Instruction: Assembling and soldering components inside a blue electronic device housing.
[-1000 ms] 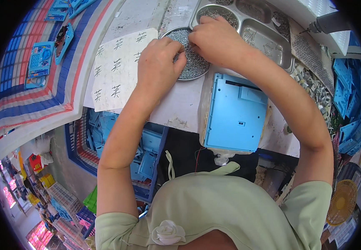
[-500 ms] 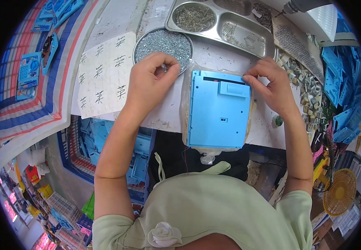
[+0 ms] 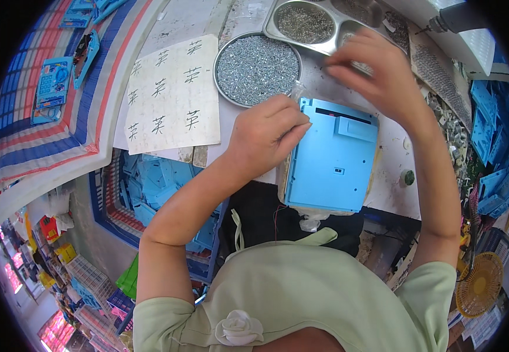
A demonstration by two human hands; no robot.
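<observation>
A light blue plastic casing (image 3: 327, 170) lies on the table in front of me, on a pad wrapped in clear plastic. It has a dark slot along its far edge and a raised block near the far right corner. My left hand (image 3: 269, 135) is closed in a pinch at the casing's left edge, near the far corner; whatever its fingertips hold is hidden. Smeared by motion, my right hand (image 3: 374, 73) is raised over the near side of the metal compartment tray (image 3: 336, 16), its fingers pointing left. A round dish of small silvery screws (image 3: 257, 67) stands beyond my left hand.
A grey power screwdriver (image 3: 462, 16) juts in at the far right. Handwritten paper (image 3: 175, 94) lies on the left. Blue plastic parts (image 3: 492, 135) are piled at the right, and others fill a crate (image 3: 105, 199) below the table. Small metallic pieces lie along the table's right.
My left hand has moved from the screw dish to the casing's left edge. My right hand has left the casing's far right corner and risen toward the compartment tray. The view has shifted slightly.
</observation>
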